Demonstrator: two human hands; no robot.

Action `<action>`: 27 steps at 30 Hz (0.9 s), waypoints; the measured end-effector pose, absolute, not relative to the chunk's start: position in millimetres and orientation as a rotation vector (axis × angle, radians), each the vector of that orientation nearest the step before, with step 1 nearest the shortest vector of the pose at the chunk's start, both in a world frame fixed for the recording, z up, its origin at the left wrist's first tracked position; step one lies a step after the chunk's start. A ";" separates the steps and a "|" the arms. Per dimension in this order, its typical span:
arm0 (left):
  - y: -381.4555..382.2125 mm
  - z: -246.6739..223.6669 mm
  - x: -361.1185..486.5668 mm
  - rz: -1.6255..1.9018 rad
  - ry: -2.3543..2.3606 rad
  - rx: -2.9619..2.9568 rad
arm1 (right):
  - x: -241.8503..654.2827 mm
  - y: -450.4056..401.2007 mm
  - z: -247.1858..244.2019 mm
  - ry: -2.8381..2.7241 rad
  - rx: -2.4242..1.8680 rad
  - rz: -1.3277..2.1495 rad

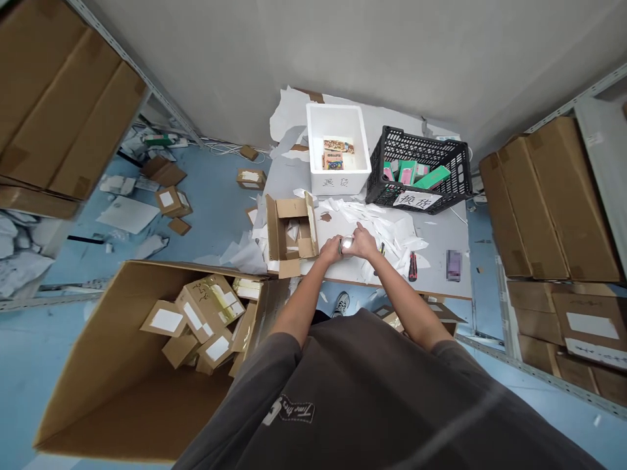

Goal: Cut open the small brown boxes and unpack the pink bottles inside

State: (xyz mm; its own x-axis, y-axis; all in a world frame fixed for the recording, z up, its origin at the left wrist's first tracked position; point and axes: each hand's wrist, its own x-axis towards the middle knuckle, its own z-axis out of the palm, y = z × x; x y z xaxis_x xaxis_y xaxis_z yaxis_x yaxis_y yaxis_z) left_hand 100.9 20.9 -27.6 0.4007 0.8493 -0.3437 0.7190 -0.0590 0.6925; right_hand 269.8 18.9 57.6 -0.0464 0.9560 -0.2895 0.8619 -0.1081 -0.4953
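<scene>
Over the table's front part, my left hand (330,249) and my right hand (365,242) meet around a small object with a bright, glaring face (347,243). Fingers of both hands are closed on its sides; its kind cannot be made out. Just left of my left hand stands an open cardboard box (275,228) with its flaps up and some white wrapping inside. Torn white paper (392,225) lies beyond and beside my right hand. A red and black tool, possibly a utility knife (413,266), rests to the right.
A white foam box (340,183) holds small packets; beside it a black crate (420,147) contains green and pink boxes. A blurred purple item (454,266) lies at the table's right. A large carton (98,365) with parcels stands at left. Shelves with cartons (548,196) flank the table.
</scene>
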 end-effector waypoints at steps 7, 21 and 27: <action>21.4 -18.9 101.8 0.224 1.380 1.700 | 299.6 38.0 129.6 -1.888 -1.975 0.886; -4.3 113.1 98.5 0.978 0.992 1.663 | 332.7 59.9 238.6 -1.689 -1.662 0.953; -8.1 147.9 93.6 1.004 0.992 1.553 | 327.3 26.8 246.6 -1.327 -1.393 1.375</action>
